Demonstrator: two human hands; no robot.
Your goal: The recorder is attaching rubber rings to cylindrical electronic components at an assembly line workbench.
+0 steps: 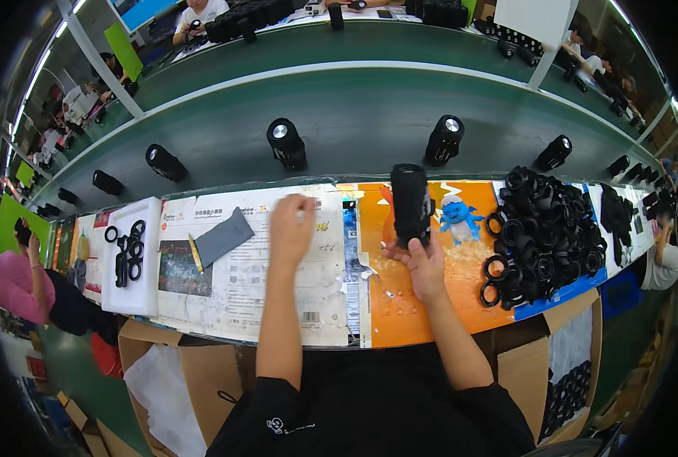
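In my right hand stands a black cylindrical device, upright, its lower end gripped by my fingers and thumb above an orange sheet. My left hand is raised over a white printed sheet, apart from the device. Motion blurs its fingers, and whether they hold anything does not show. Nearest to it on the left lie a grey cloth and a yellow pen-like tool. To the right of my right hand a heap of black ring-shaped parts covers part of the bench.
A white foam tray holds several black rings at the left. Beyond the bench, several black cylinders line a green conveyor. Open cardboard boxes stand below at the left and right. Other people sit around the line.
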